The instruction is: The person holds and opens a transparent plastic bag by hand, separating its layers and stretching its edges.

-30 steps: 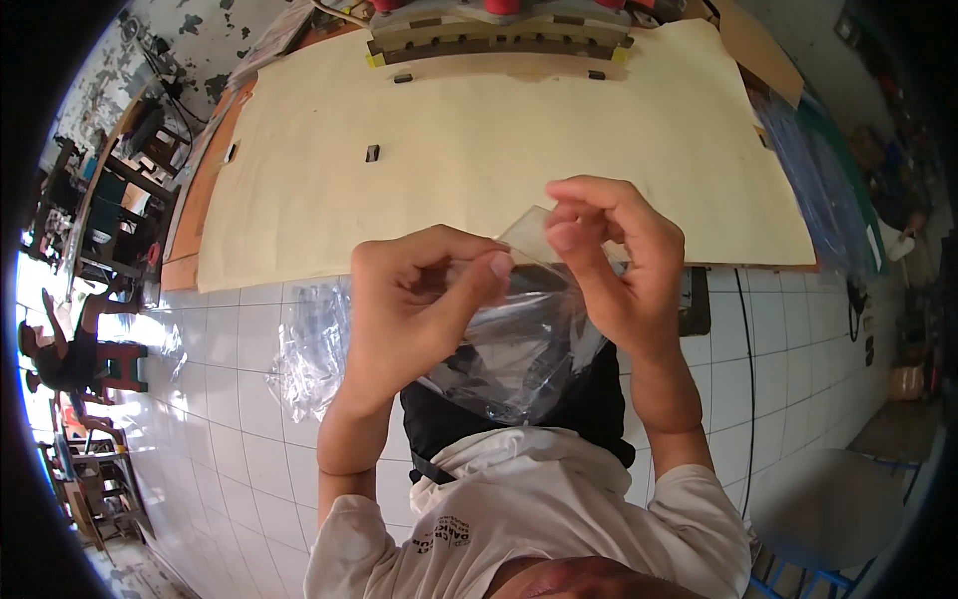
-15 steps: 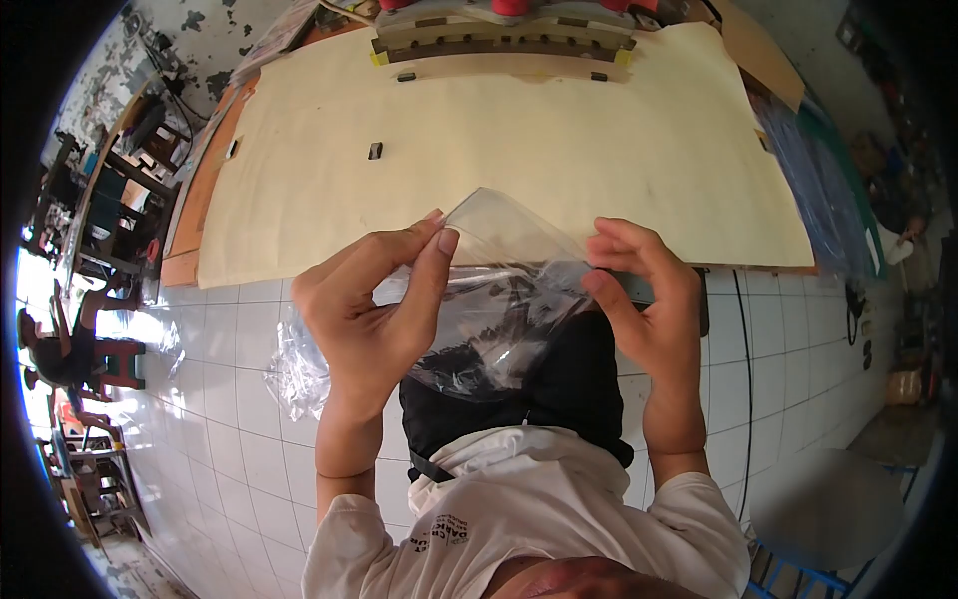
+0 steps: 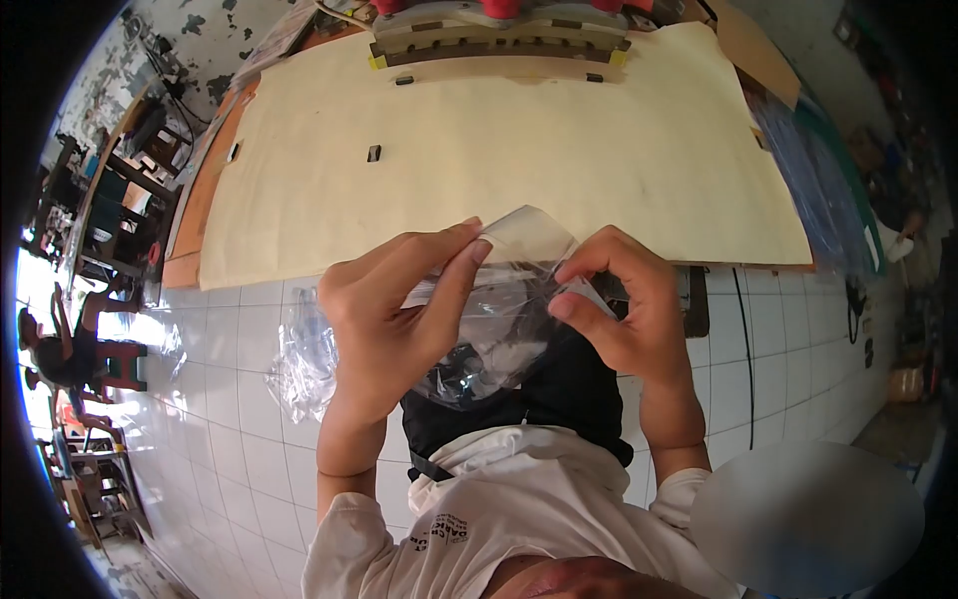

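Note:
A clear plastic sheet [image 3: 499, 344] hangs between my two hands above my lap, its pointed corner rising over the table's front edge. My left hand [image 3: 419, 290] pinches its upper edge between thumb and fingers. On the other side, my right hand [image 3: 619, 299] has thumb and index finger close together at the sheet's right edge. The plastic is see-through and wrinkled, with glare on its lower part. Whether it is one layer or a bag, I cannot tell.
Cream paper [image 3: 499, 150] covers the table, with small dark blocks on it. A metal machine [image 3: 499, 45] stands at its back. More clear plastic [image 3: 302, 354] lies at the lower left. A dark cable [image 3: 743, 359] runs along the right. A person [image 3: 60, 354] is at the far left.
Since half a second ago, my hands have come closer together. My left hand moved right, my right hand moved left and its fingers closed in on the plastic. The sheet's corner shifted right.

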A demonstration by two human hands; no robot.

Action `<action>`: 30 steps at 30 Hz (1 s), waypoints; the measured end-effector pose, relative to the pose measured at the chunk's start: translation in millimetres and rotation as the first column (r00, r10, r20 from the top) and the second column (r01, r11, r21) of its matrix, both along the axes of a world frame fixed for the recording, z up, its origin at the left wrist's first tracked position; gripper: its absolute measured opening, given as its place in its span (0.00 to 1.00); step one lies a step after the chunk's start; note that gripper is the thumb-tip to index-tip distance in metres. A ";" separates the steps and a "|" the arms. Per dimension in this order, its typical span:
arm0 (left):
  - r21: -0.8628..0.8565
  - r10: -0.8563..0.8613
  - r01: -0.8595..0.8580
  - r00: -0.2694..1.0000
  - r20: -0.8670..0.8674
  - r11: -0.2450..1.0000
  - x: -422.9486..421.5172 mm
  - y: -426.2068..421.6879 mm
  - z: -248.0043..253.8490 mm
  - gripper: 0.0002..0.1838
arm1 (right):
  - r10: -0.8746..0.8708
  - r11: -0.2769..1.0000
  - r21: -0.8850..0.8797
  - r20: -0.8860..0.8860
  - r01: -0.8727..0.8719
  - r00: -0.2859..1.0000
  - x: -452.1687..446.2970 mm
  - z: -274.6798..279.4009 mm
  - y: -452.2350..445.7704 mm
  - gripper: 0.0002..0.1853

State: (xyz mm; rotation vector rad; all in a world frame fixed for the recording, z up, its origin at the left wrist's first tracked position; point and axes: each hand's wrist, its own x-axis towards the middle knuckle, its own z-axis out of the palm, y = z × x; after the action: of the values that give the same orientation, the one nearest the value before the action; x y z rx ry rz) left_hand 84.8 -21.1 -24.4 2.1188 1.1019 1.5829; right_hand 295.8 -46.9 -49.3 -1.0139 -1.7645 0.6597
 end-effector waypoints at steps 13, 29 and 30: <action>-0.300 -0.372 0.340 0.926 -0.056 0.891 -3.8 -0.6 13.7 0.16 | 0.219 0.878 -0.334 -0.359 -0.344 0.907 -22.1 21.0 1.3 0.15; -0.382 -0.377 0.324 0.924 -0.071 0.866 -9.8 -6.8 14.6 0.18 | 0.313 0.755 -0.371 -0.521 -0.541 0.794 -14.5 9.7 -0.3 0.17; -0.362 -0.371 0.323 0.926 -0.070 0.874 -9.0 -7.1 14.6 0.18 | 0.313 0.754 -0.372 -0.521 -0.541 0.794 -16.2 10.7 -1.0 0.17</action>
State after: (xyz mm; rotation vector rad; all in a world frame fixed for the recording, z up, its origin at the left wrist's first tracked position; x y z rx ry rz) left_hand 75.8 -28.3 -9.8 2.0616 0.8911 1.0099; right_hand 279.6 -47.9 -38.7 -0.6875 -1.4527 1.5972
